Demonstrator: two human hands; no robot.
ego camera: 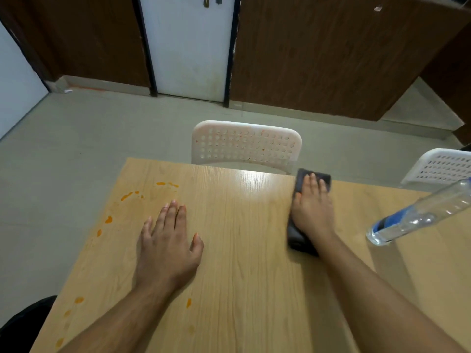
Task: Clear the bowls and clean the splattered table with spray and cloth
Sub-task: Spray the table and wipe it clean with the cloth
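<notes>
We look down from head height at a light wood-grain surface (242, 250), its near edge and right side cut off by the frame. Along the left edge runs a trail of orange splatters (108, 219), some bright, some faint and smeared; a further drop sits near the bottom centre. A dark shape at the lower left corner is cut off and we cannot tell what it is.

The left hand (168, 248) lies flat on the surface, palm down, fingers straight and a little spread, holding nothing, just right of the splatters.

Beyond the far edge stands a white perforated chair (246, 146), only its backrest showing, with small reddish specks on it. Behind it are a grey floor, brown wooden panels and a white door, whose top is out of view.

The right hand (312, 212) presses flat on a dark cloth (297, 238), fingers straight and together. The cloth is largely hidden beneath the hand and blurred, reaching nearly to the far edge.

At the far right a clear bottle (418, 215) with a blue label stands on the surface, well apart from the cloth; its top is cut off, so we cannot see a nozzle. A second white chair (443, 166) shows partly behind it.
</notes>
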